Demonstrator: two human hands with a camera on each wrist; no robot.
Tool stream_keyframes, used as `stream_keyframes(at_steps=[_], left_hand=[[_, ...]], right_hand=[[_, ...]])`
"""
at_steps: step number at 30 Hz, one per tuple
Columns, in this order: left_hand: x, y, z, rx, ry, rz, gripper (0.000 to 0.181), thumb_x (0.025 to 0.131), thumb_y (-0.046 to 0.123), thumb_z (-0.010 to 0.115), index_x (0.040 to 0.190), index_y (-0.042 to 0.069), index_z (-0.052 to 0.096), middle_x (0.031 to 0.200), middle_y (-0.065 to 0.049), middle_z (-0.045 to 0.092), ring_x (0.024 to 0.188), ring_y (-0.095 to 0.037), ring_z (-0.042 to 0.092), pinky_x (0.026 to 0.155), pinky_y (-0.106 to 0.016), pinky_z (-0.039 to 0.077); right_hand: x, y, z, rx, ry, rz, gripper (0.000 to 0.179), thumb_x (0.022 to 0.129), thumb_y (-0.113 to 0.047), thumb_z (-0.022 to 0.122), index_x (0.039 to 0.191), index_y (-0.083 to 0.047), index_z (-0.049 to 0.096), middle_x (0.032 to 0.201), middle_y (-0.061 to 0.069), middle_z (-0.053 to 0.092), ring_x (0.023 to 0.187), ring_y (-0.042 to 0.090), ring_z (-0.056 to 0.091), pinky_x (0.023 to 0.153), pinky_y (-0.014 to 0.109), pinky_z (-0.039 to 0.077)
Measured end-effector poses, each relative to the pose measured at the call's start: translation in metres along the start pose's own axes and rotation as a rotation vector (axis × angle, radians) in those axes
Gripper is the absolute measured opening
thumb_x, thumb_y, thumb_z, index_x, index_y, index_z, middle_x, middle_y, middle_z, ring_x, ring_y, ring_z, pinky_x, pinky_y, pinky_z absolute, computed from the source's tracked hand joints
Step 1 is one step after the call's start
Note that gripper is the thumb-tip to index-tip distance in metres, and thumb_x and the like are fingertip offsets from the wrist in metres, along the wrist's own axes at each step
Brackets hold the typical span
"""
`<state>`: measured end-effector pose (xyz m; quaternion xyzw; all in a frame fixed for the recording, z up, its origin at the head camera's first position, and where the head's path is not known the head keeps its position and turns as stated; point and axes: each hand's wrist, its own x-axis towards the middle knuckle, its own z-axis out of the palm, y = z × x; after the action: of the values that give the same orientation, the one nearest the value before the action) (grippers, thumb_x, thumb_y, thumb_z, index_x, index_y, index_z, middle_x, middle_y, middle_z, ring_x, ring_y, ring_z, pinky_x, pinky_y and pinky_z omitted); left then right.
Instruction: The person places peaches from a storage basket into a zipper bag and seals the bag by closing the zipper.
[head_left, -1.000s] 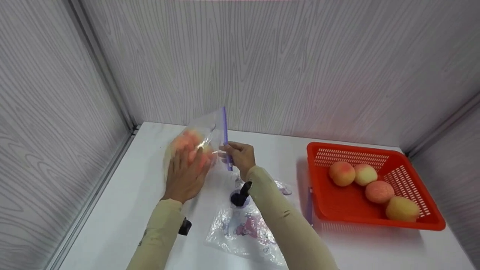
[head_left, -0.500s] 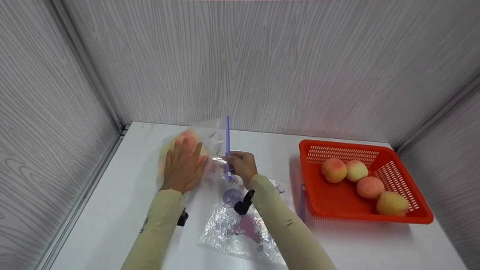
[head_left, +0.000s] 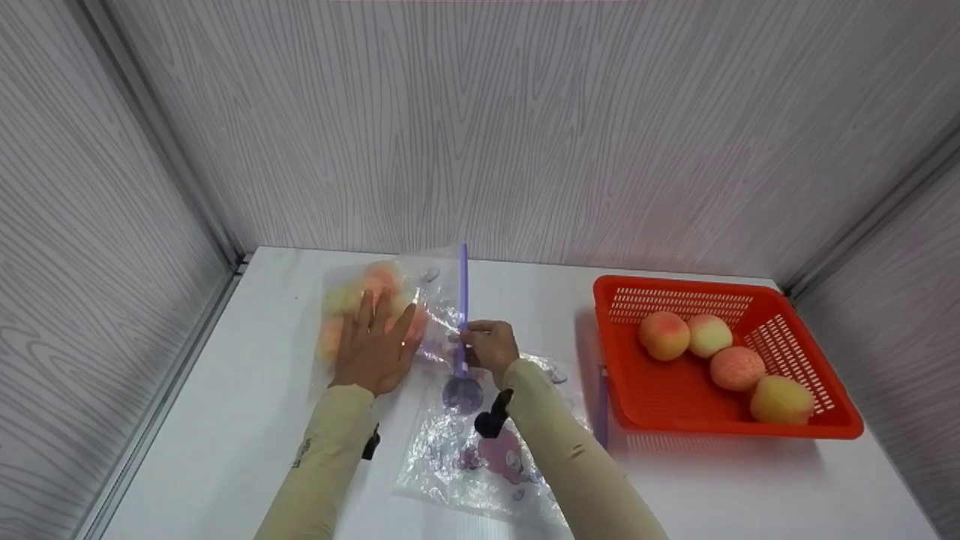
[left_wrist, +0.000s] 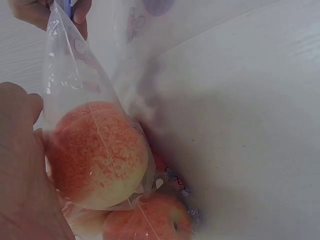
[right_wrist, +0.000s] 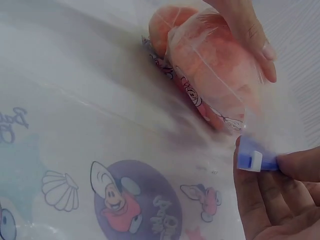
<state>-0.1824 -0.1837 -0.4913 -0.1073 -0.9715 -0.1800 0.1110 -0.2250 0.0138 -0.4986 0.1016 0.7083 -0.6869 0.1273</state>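
A clear zip bag (head_left: 435, 262) holding several peaches (left_wrist: 100, 155) lies at the table's back left. My left hand (head_left: 371, 356) rests on it, fingers straight and spread over the fruit. At the bag's right side, my right hand (head_left: 491, 346) pinches the purple zip strip (head_left: 463, 281) between thumb and fingers near its front end. The right wrist view shows a white slider (right_wrist: 256, 161) on that strip, close to the thumb. Beyond the hand, the strip runs straight toward the back wall. Some of the bagged peaches are hidden under my left hand.
Another clear bag with cartoon prints (head_left: 457, 465) lies flat below my right forearm. A purple strip (head_left: 603, 409) lies by the red basket (head_left: 667, 401) on the right, which holds several peaches (head_left: 737, 368). Wood-patterned walls (head_left: 480, 135) enclose the table's back and sides.
My right hand has lowered the zip strip and drawn it slightly nearer, so the bag's mouth lies flatter. The left hand stays on the peaches. The head view has shifted a little.
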Motion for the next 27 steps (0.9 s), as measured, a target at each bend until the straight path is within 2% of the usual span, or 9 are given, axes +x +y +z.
stream_keyframes(at_steps=[5,11,16,19,23,27], left_hand=[[-0.003,0.003,0.011,0.013,0.034,0.062,0.051,0.104,0.033,0.05,0.151,0.014,0.048,0.159,-0.028,0.03,0.149,-0.047,0.018,0.118,-0.065,0.017],[-0.002,0.007,0.017,-0.008,-0.012,0.027,0.052,0.105,0.037,0.049,0.153,0.019,0.045,0.163,-0.023,0.026,0.152,-0.042,0.012,0.122,-0.062,0.009],[-0.003,0.004,0.025,0.006,-0.047,0.013,0.052,0.106,0.042,0.042,0.154,0.024,0.043,0.165,-0.02,0.023,0.154,-0.038,0.009,0.122,-0.062,0.004],[-0.003,0.007,0.022,-0.015,-0.074,0.0,0.053,0.106,0.043,0.041,0.155,0.023,0.042,0.165,-0.021,0.021,0.154,-0.039,0.007,0.121,-0.064,0.003],[-0.001,0.015,0.012,-0.038,-0.109,-0.012,0.055,0.107,0.044,0.041,0.157,0.021,0.038,0.165,-0.023,0.019,0.153,-0.042,0.006,0.12,-0.066,0.001],[0.0,0.021,0.004,-0.047,-0.083,0.026,0.057,0.107,0.043,0.044,0.156,0.016,0.04,0.163,-0.026,0.021,0.152,-0.044,0.009,0.121,-0.063,0.004]], right_hand=[[0.0,0.005,-0.008,-0.06,0.043,0.008,0.027,0.092,0.0,0.067,0.117,0.008,0.068,0.096,0.017,0.075,0.068,0.015,0.067,0.067,0.027,0.06],[0.001,0.008,-0.015,-0.093,0.058,0.021,0.031,0.088,-0.005,0.075,0.117,0.006,0.069,0.089,0.009,0.071,0.072,0.016,0.065,0.067,0.028,0.058],[-0.002,0.01,-0.017,-0.101,0.056,0.037,0.03,0.088,-0.004,0.074,0.116,0.006,0.069,0.09,0.01,0.071,0.073,0.017,0.065,0.068,0.029,0.059],[-0.003,0.006,-0.02,-0.132,0.038,0.033,0.032,0.092,-0.004,0.069,0.122,0.006,0.066,0.098,0.014,0.072,0.078,0.02,0.068,0.072,0.032,0.061],[-0.004,-0.007,-0.03,-0.176,-0.008,0.002,0.033,0.098,-0.007,0.062,0.127,0.008,0.06,0.109,0.021,0.071,0.089,0.031,0.072,0.082,0.042,0.061],[-0.008,-0.025,-0.044,-0.198,-0.033,-0.075,0.035,0.101,-0.01,0.06,0.13,0.01,0.057,0.121,0.027,0.065,0.104,0.039,0.069,0.091,0.049,0.058]])
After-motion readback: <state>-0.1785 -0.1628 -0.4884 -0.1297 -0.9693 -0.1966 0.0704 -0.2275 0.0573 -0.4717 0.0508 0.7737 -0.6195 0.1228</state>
